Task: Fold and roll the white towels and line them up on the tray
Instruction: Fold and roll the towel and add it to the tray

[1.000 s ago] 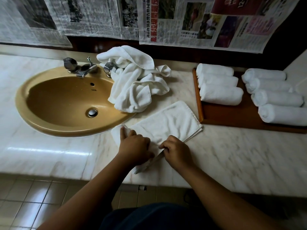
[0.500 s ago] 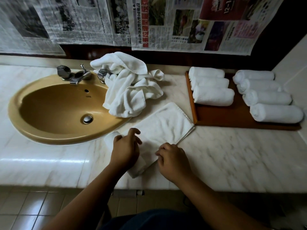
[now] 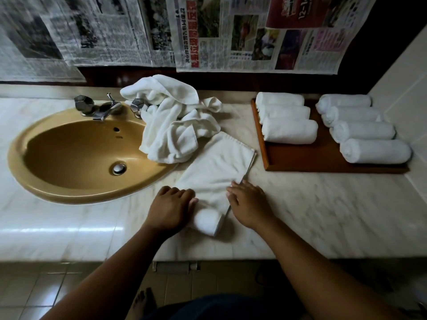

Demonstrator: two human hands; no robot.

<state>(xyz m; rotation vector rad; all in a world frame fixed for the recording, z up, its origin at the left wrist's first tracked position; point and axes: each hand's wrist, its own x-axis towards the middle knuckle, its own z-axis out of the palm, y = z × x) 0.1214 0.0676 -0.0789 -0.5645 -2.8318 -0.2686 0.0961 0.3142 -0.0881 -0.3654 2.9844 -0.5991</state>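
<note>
A folded white towel (image 3: 219,162) lies on the marble counter, its near end rolled into a short roll (image 3: 206,221). My left hand (image 3: 169,209) curls over the roll's left side. At the towel's right edge my right hand (image 3: 249,204) presses down, fingers on the cloth. A wooden tray (image 3: 300,159) sits at the right with three rolled towels (image 3: 288,130) in its left column and several rolled towels (image 3: 369,135) in its right column. A heap of unfolded white towels (image 3: 171,125) lies beside the folded one.
A tan sink (image 3: 76,158) with a chrome tap (image 3: 101,109) takes up the counter's left. Newspaper sheets (image 3: 231,33) cover the wall behind. A white tiled wall (image 3: 411,93) borders the tray on the right. The counter's front edge runs just below my hands.
The towel's near end has gone from a flat fold to a visible roll. Both hands have shifted forward along the towel, with the roll now between them.
</note>
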